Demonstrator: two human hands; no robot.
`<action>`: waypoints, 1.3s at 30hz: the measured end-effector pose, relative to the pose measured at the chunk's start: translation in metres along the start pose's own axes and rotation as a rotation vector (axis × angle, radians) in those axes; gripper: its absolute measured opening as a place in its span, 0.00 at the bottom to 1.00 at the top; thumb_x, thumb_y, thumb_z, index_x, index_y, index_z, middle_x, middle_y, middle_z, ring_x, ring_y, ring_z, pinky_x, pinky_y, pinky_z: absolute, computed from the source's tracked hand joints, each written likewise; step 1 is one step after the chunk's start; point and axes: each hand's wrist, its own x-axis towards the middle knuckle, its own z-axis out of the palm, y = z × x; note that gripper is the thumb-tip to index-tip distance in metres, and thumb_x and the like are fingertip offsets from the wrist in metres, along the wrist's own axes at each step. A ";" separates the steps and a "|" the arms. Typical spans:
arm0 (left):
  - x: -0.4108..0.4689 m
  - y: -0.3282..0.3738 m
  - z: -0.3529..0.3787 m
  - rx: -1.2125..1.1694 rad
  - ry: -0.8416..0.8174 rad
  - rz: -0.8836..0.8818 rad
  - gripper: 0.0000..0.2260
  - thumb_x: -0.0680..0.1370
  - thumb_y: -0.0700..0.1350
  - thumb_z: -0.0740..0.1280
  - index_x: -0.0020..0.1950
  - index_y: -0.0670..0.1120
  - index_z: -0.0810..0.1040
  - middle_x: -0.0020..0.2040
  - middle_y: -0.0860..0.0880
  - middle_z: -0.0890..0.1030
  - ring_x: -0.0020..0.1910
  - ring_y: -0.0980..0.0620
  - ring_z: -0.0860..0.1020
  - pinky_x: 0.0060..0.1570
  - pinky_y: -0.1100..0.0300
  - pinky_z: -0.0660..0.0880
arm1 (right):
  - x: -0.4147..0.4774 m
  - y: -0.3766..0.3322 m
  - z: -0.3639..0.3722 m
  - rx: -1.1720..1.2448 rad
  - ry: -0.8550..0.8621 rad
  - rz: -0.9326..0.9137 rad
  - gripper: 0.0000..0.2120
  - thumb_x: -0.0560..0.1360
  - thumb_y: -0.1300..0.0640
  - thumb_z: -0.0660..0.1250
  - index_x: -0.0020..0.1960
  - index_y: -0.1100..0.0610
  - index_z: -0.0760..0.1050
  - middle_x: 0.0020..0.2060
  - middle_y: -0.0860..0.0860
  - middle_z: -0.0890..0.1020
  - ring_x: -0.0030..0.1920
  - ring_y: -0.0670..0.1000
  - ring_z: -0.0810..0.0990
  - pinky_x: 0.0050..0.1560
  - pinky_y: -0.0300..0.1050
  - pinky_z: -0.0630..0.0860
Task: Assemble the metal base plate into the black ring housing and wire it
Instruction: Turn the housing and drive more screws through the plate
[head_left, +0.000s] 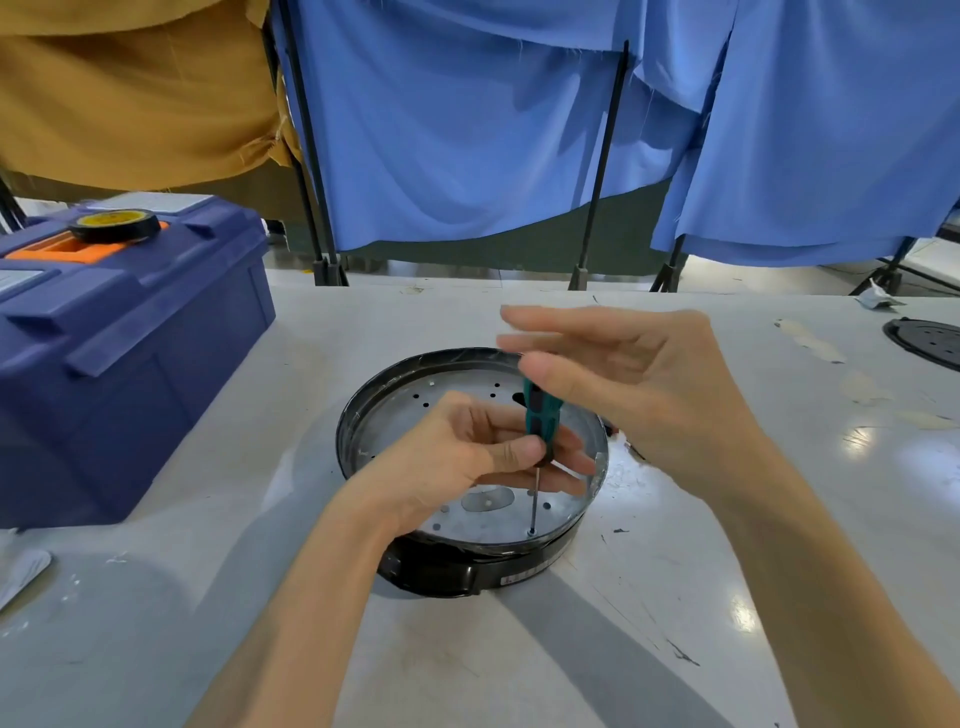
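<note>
On the head view, the round perforated metal base plate (387, 423) sits inside the black ring housing (441, 569) on the desk (675, 597). My left hand (467, 447) pinches the green-handled screwdriver (537, 410). My right hand (639, 384) is released, fingers straight. With only this light pinch, I judge the tip could skip by the housing's near rim.

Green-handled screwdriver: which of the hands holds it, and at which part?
The left hand pinches the green-handled screwdriver at its handle's lower black end; the right hand, fingers straight, is at the handle's top.
</note>
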 end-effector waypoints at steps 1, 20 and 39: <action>-0.001 0.000 0.000 -0.009 -0.003 0.002 0.12 0.76 0.41 0.68 0.57 0.38 0.82 0.54 0.39 0.84 0.54 0.40 0.83 0.54 0.57 0.79 | -0.001 -0.001 -0.002 0.055 -0.043 0.003 0.10 0.74 0.61 0.73 0.55 0.57 0.83 0.47 0.47 0.87 0.51 0.46 0.85 0.54 0.40 0.81; 0.004 -0.007 0.008 0.014 0.113 -0.001 0.16 0.71 0.41 0.75 0.57 0.38 0.81 0.52 0.39 0.84 0.52 0.41 0.84 0.55 0.55 0.79 | -0.005 0.020 0.016 -0.052 0.184 0.037 0.10 0.69 0.56 0.77 0.49 0.55 0.83 0.40 0.51 0.86 0.43 0.51 0.86 0.48 0.47 0.83; -0.004 -0.001 0.001 0.055 0.054 -0.025 0.10 0.80 0.35 0.63 0.59 0.38 0.80 0.51 0.37 0.84 0.52 0.40 0.83 0.56 0.53 0.79 | 0.000 0.007 0.004 0.045 0.010 0.018 0.11 0.74 0.54 0.73 0.54 0.56 0.84 0.46 0.50 0.87 0.49 0.51 0.86 0.51 0.48 0.83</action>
